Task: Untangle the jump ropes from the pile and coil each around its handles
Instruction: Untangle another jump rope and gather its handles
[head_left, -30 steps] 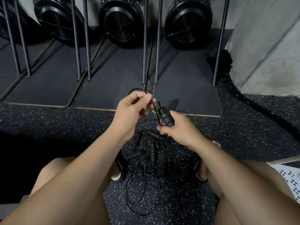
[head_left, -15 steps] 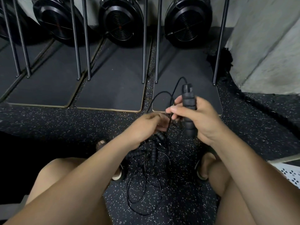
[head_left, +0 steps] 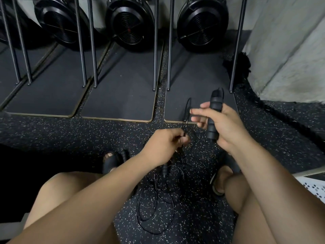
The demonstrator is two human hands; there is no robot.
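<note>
Between my feet the pile of jump ropes [head_left: 156,208] lies in loose black loops on the speckled floor [head_left: 70,138], a loose handle [head_left: 165,170] among them. Just above it my left hand [head_left: 165,145] is closed, pinching a thin cord [head_left: 188,110] that loops up towards my right hand [head_left: 223,124]. That hand grips a ribbed handle [head_left: 213,117] upright against the palm, fingers only loosely bent. Beyond lie dark mats [head_left: 123,85] and round black fans [head_left: 131,23]
</note>
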